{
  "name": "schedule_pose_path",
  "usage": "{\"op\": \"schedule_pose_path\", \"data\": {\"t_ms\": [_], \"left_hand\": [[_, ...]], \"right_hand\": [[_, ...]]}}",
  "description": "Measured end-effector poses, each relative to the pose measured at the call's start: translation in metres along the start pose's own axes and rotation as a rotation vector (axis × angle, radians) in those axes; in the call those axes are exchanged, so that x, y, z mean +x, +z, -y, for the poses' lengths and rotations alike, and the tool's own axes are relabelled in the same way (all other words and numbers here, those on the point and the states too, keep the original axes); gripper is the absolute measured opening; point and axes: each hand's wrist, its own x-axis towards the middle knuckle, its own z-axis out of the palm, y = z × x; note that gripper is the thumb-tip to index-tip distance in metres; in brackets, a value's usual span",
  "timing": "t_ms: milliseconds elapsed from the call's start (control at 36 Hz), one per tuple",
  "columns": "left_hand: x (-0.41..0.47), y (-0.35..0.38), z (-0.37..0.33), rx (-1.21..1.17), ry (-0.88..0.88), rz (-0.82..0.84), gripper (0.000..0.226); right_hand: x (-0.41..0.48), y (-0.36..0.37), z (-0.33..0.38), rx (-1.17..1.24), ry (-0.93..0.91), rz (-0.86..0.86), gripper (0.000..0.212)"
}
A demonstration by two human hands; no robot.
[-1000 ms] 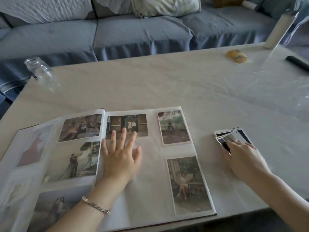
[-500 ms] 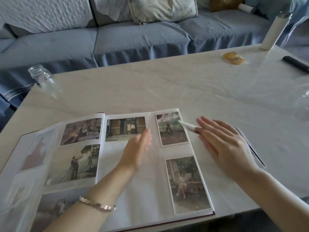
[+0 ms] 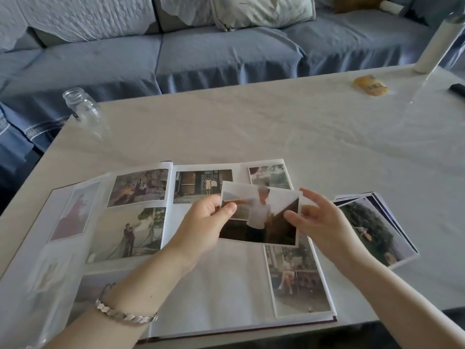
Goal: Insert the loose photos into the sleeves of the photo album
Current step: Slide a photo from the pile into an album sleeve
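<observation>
Photo [image 3: 261, 215] held just above the right page of the open album [image 3: 226, 285] at the near edge of the bench [image 3: 251, 127]: left hand [image 3: 203, 222] pinches its left edge, right hand [image 3: 324, 222] has its thumb at the right edge, grip unclear; loose stack [image 3: 372, 227] lies just right of the album

Open room: bare table [image 3: 251, 127] across the frame's middle, above the album [image 3: 221, 293].
Upper left: glass jar [image 3: 81, 108] at the table edge.
Upper right: yellow object [image 3: 370, 85], white bottle [image 3: 433, 44], dark object [image 3: 458, 89].
Right: photo stack [image 3: 377, 230] beside the album.
</observation>
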Motion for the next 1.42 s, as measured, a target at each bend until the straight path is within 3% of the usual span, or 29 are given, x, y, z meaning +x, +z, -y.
{"op": "schedule_pose_path", "data": {"t_ms": [83, 167, 194, 250, 333, 389, 472, 583, 667, 972, 1278, 1361, 1417], "left_hand": [[-0.002, -0.002, 0.003, 0.071, 0.035, 0.035, 0.023], [-0.001, -0.004, 0.021, 0.160, 0.045, 0.006, 0.011], [0.000, -0.005, 0.032, 0.263, 0.056, -0.025, 0.019], [-0.001, -0.006, 0.046, 0.593, 0.143, -0.045, 0.059], [-0.007, -0.005, 0.063, 0.993, 0.115, 0.060, 0.105], [-0.011, -0.003, 0.073, 1.124, 0.062, 0.090, 0.105], [-0.012, -0.002, 0.081, 1.269, 0.086, 0.035, 0.097], [-0.013, -0.002, 0.085, 1.249, 0.055, 0.089, 0.082], [-0.013, -0.002, 0.088, 1.282, 0.047, 0.058, 0.082], [-0.015, -0.001, 0.087, 1.250, 0.040, 0.023, 0.083], [-0.014, -0.001, 0.076, 1.270, 0.091, 0.068, 0.087], [-0.010, -0.008, 0.068, 1.179, 0.080, 0.104, 0.076], [-0.004, -0.020, 0.063, 1.138, 0.208, 0.043, 0.061]], "right_hand": [[-0.003, -0.004, 0.000, 0.129, 0.052, 0.084, 0.019], [0.000, -0.010, -0.003, 0.073, 0.005, -0.014, 0.013], [0.002, -0.012, -0.003, 0.046, -0.013, -0.073, 0.013], [0.006, -0.021, -0.007, -0.116, -0.105, -0.241, 0.008], [0.007, -0.033, -0.009, -0.451, -0.270, -0.427, 0.017], [0.002, -0.034, -0.007, -0.572, -0.368, -0.488, 0.016], [-0.003, -0.029, -0.011, -0.666, -0.432, -0.450, 0.012], [-0.007, -0.019, -0.021, -0.743, -0.450, -0.321, 0.033], [-0.014, -0.006, -0.026, -0.713, -0.401, -0.206, 0.025], [0.013, -0.002, -0.019, -0.283, 0.130, 0.021, 0.006], [0.045, 0.043, -0.009, -0.502, 0.044, 0.218, 0.008], [0.047, 0.051, -0.005, -0.501, 0.058, 0.257, 0.007], [0.047, 0.050, -0.003, -0.464, 0.086, 0.271, 0.005]]}}
